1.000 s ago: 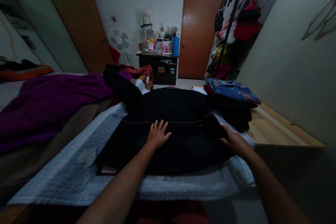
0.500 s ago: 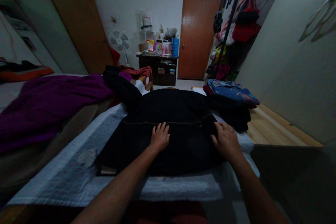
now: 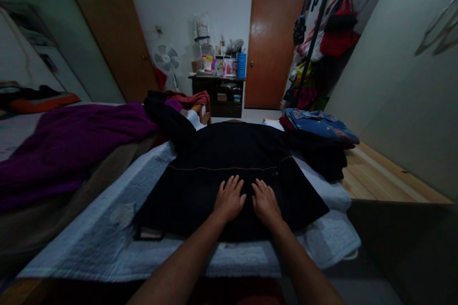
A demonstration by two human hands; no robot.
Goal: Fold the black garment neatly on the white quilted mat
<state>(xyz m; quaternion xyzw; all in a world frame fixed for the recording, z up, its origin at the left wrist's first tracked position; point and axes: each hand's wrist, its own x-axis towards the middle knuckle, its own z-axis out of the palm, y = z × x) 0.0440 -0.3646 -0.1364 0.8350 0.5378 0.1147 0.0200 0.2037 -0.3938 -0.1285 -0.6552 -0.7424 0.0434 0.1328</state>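
Observation:
A black jacket [image 3: 236,145] with a tan seam line lies spread out on a pale quilted cover [image 3: 96,243], its sleeves stretched to both sides. My left hand [image 3: 230,198] rests flat on the lower middle of the jacket, fingers a little spread. Close beside it on the right, my right hand [image 3: 265,202] also lies flat on the cloth. Neither hand grips anything. At the lower left corner, a light patch shows under the jacket's hem.
A purple blanket [image 3: 82,128] is heaped at left. At right, folded blue clothing [image 3: 320,125] sits by a wooden board [image 3: 386,171]. Farther back stand a fan [image 3: 167,58], a dark cabinet [image 3: 200,90] and a wooden door [image 3: 270,47].
My right hand has left the jacket's right edge and moved inward beside my left. The jacket's right side, bunched before, now lies flat. My left hand has shifted slightly right and down.

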